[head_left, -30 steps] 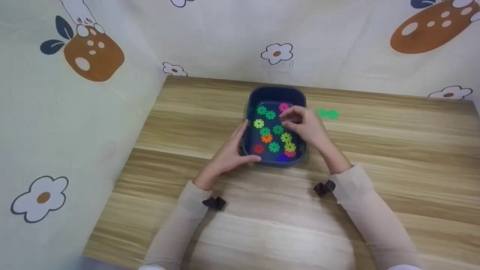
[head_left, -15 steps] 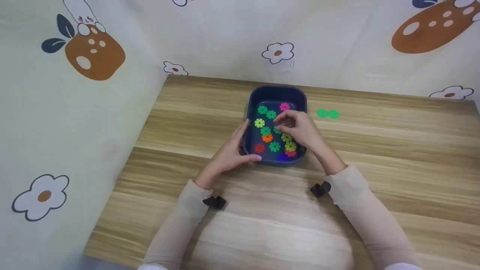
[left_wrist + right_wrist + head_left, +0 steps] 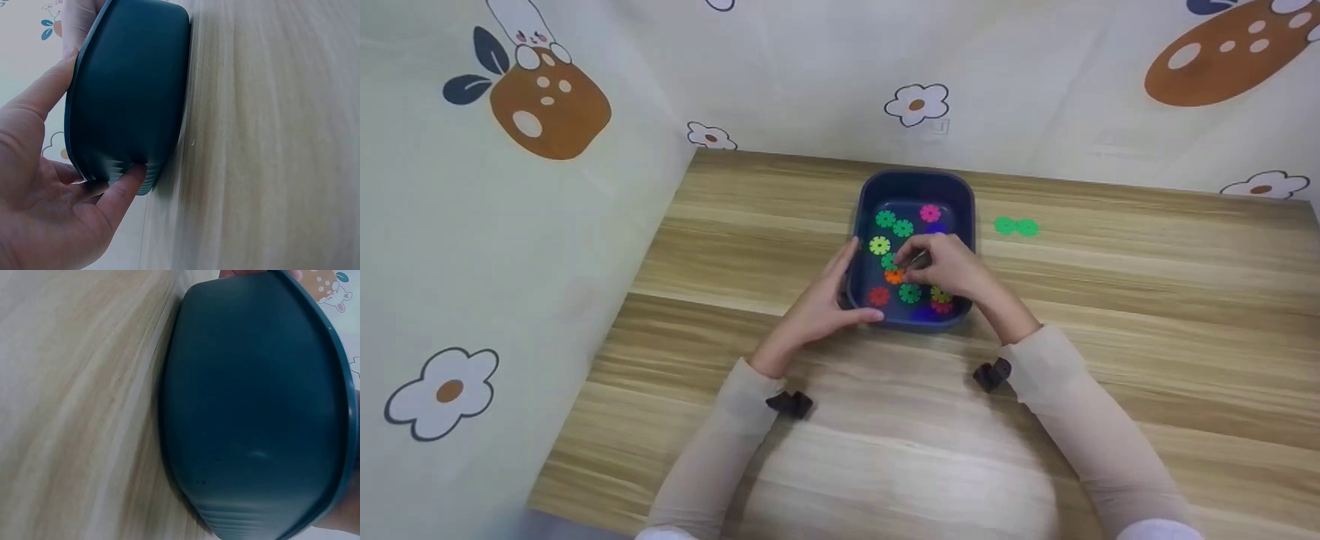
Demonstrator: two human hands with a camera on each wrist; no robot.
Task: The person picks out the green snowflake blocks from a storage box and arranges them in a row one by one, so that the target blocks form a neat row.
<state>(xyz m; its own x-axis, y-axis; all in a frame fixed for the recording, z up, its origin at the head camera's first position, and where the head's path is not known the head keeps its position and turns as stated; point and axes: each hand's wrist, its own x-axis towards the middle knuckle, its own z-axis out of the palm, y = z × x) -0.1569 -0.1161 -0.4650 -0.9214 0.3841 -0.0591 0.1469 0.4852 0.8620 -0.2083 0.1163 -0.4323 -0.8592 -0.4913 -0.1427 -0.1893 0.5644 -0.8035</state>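
A dark blue plastic box stands on the table, holding several notched plastic discs, among them a yellow disc, a red disc and a pink disc. My left hand grips its left near corner, thumb at the ridged near end, fingers along the side; the left wrist view shows the thumb pressing the wall. Over the box my right hand bends thumb and index finger down, tips beside a green disc and an orange disc. I cannot tell whether it pinches one.
Two green discs lie joined on the wooden table, right of the box. A patterned wall covering rises behind the table and along its left side. Both sleeves bear a small black device at the wrist.
My right hand has moved left and toward me inside the box, uncovering a blue disc near the pink one and covering others. The left hand and the box stay in place.
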